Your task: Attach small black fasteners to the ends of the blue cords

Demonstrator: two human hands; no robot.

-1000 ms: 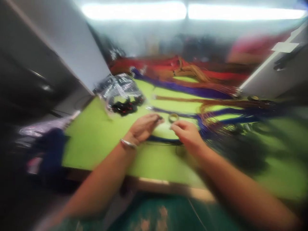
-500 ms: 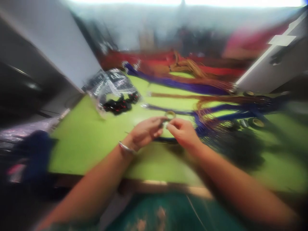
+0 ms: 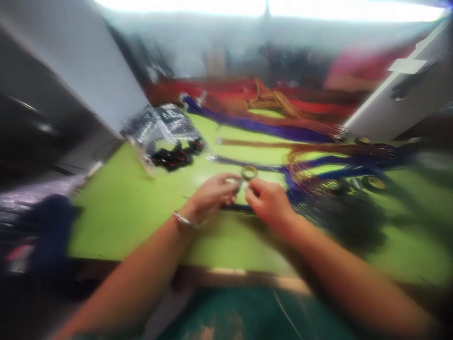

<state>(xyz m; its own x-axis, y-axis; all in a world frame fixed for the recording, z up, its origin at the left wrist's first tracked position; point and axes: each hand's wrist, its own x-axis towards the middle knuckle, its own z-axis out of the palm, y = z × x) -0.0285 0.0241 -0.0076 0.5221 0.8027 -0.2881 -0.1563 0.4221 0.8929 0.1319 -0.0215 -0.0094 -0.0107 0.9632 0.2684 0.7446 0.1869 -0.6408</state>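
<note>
Head view: your left hand (image 3: pixel 212 196) is partly curled, thumb and fingertips drawn together around a small dark piece (image 3: pixel 239 183), too blurred to identify. Your right hand (image 3: pixel 272 202) faces it just beside, fingers folded in and the tips nearly closed; you can't tell from here what, if anything, they pinch. Both hands are above the green tabletop (image 3: pixel 116 208), near its front edge, and the dark piece sits between them at the left fingertips.

Just beyond your fingers lies a tape roll (image 3: pixel 249 173), and a dark blue cable (image 3: pixel 240 208) runs across below them. Farther back, to the left, you have a clear plastic bag (image 3: pixel 166 123) with black parts (image 3: pixel 177 156) at its near side, small red spots among them. Behind your hands stretch a purple wire bundle (image 3: pixel 269 128) and a thin brown wire bundle (image 3: pixel 262 142). To the right, blue wires (image 3: pixel 329 165) spread out in a tangle, and another roll (image 3: pixel 374 182) lies near them. A silvery bracelet (image 3: pixel 183 219) circles your left wrist.
</note>
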